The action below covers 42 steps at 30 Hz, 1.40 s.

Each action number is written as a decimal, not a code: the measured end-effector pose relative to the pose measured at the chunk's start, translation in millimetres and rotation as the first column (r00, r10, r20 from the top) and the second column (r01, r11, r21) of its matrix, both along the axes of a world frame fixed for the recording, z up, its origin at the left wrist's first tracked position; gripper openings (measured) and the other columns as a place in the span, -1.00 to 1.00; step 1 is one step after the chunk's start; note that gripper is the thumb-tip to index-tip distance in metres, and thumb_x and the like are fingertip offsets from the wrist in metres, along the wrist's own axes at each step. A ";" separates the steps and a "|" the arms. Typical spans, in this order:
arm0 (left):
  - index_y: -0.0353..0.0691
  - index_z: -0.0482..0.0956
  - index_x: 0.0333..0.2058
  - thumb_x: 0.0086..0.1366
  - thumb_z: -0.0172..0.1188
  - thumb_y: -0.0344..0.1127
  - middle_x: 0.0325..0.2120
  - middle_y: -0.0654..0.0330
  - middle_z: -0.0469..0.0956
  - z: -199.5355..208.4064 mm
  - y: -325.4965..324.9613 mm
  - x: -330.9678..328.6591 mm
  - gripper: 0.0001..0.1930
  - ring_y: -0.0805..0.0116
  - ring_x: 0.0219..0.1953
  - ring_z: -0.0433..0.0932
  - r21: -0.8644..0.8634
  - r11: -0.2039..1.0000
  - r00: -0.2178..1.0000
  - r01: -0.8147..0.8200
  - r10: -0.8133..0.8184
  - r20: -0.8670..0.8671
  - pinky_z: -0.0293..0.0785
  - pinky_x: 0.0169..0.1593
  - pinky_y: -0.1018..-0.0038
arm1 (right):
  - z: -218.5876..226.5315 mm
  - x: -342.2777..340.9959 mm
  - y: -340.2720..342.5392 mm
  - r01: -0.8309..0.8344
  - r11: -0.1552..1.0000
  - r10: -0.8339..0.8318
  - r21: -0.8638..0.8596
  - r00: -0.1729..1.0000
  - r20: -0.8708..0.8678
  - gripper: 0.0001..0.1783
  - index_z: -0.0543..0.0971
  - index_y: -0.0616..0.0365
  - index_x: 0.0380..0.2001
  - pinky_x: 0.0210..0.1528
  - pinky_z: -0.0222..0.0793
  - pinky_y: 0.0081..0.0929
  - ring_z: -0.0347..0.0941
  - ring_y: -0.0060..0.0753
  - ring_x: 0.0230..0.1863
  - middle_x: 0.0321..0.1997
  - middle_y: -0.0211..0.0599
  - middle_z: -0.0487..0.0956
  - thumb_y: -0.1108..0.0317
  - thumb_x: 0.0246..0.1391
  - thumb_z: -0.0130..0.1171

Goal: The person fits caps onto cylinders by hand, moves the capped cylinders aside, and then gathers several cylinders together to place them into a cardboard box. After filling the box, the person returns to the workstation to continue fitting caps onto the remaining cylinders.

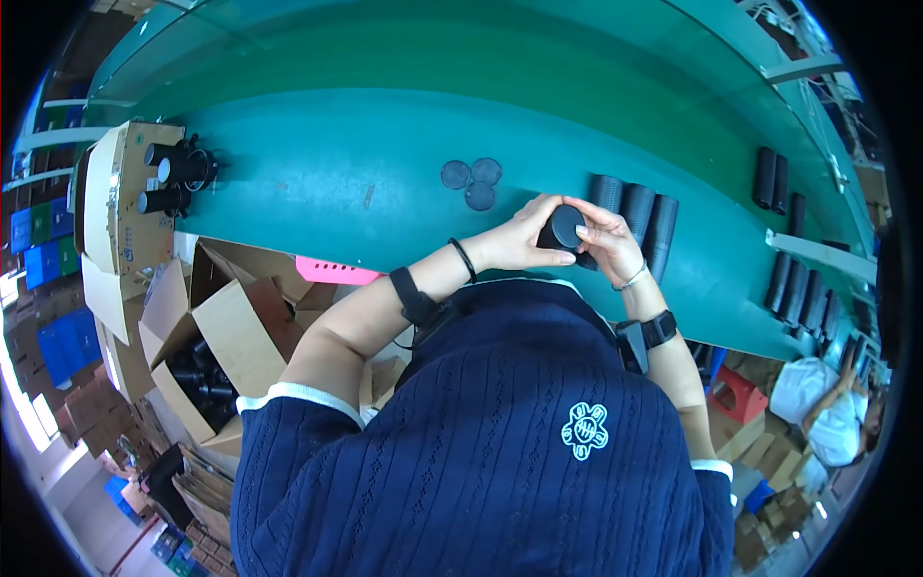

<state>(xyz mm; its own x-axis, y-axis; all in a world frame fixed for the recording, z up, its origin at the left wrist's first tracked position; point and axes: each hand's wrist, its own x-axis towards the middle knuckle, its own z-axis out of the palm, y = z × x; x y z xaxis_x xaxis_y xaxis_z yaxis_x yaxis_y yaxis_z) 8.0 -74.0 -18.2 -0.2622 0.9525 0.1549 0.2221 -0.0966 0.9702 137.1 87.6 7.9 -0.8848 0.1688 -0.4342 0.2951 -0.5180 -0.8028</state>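
Observation:
A black cylinder with a flat round end is held between both hands over the near side of the green table. My left hand wraps round its left side, fingers behind and thumb in front. My right hand grips its right side, with the thumb on the rim of the round end. Three thin dark round discs lie together on the table, a little beyond my left hand. Several black ribbed cylinders lie side by side just past my right hand, which partly hides them.
At the left table end, black cylindrical parts stand by a cardboard box. An open carton of black parts and a pink basket sit below the near edge. More black cylinders lie far right, near a person in white.

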 end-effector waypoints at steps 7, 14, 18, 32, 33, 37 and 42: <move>-0.24 0.20 -0.03 0.05 0.44 -0.16 -0.11 0.03 0.38 14.3 5.7 2.7 -0.34 0.24 0.00 0.43 -0.219 0.976 0.991 0.005 0.025 0.131 0.39 0.03 0.35 | 7.0 0.4 -14.0 0.058 0.991 -0.051 0.122 0.997 -0.058 -0.61 0.43 0.08 -0.03 -0.41 0.28 -0.79 0.38 -0.77 -0.36 -0.34 -0.54 0.49 0.46 0.05 0.24; -0.33 0.16 0.18 0.33 0.13 -0.10 -0.08 0.10 0.36 -0.4 1.8 5.0 -0.41 0.36 0.01 0.36 -0.188 0.972 0.967 0.138 -0.092 0.236 0.34 0.07 0.45 | 9.7 6.2 -17.2 0.033 0.997 -0.032 0.075 0.999 -0.005 -0.62 0.42 0.06 -0.06 -0.50 0.24 -0.80 0.39 -0.77 -0.37 -0.31 -0.53 0.51 0.50 0.02 0.23; -0.31 0.25 0.10 0.33 0.10 -0.06 -0.08 0.07 0.41 12.6 8.8 -6.1 -0.47 0.34 -0.03 0.41 -0.244 0.960 0.909 0.138 -0.025 0.415 0.35 0.03 0.45 | 9.5 -7.7 -7.7 0.065 0.998 -0.066 0.015 0.997 0.041 -0.63 0.41 0.05 -0.04 -0.54 0.20 -0.82 0.40 -0.76 -0.36 -0.32 -0.54 0.50 0.48 0.07 0.18; -0.17 0.21 0.15 0.10 0.40 -0.28 0.09 0.17 0.28 91.3 48.6 -19.6 -0.31 0.34 0.17 0.27 0.051 0.994 0.923 0.097 -0.109 0.369 0.24 0.23 0.35 | -35.5 -4.0 22.6 -0.094 0.842 0.147 0.532 0.987 -0.058 -0.07 0.14 0.08 0.28 0.29 0.14 -0.41 0.18 -0.42 0.28 0.21 -0.33 0.32 0.62 -0.18 0.34; -0.16 0.20 0.16 0.07 0.41 -0.30 0.09 0.17 0.28 90.9 49.2 -14.4 -0.28 0.34 0.17 0.27 0.021 0.996 0.943 0.083 -0.086 0.320 0.24 0.23 0.35 | -30.9 -5.9 26.4 -0.119 0.795 0.194 0.594 0.979 -0.063 -0.08 0.15 0.05 0.27 0.28 0.19 -0.41 0.22 -0.43 0.25 0.21 -0.33 0.33 0.61 -0.17 0.34; -0.21 0.24 0.13 0.17 0.28 -0.31 0.07 0.12 0.29 101.1 55.1 -9.3 -0.42 0.27 0.17 0.27 0.008 0.996 0.972 0.083 -0.083 0.219 0.21 0.24 0.31 | -43.3 -18.2 34.6 -0.089 0.736 0.264 0.671 0.951 -0.163 -0.27 0.26 0.06 0.20 0.22 0.27 -0.45 0.30 -0.42 0.20 0.21 -0.36 0.34 0.40 -0.04 0.33; -0.22 0.27 0.10 0.22 0.12 -0.36 0.04 0.06 0.25 91.5 56.1 -0.6 -0.54 0.19 0.17 0.25 0.065 0.996 0.998 0.058 -0.060 0.020 0.18 0.25 0.27 | -39.3 -33.8 31.7 0.144 0.798 0.138 0.585 0.901 -0.411 -0.37 0.38 0.04 0.09 0.40 -0.02 -0.26 0.09 -0.17 0.37 0.21 -0.26 0.29 0.33 -0.10 0.33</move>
<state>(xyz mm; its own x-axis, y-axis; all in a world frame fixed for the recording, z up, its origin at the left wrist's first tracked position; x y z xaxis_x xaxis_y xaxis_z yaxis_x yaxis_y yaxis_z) 7.4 -17.9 73.3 -0.2099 0.9547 0.2111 0.1928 -0.1713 0.9662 103.3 119.3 -31.4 -0.9506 0.2669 0.1588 -0.1370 0.0985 -0.9857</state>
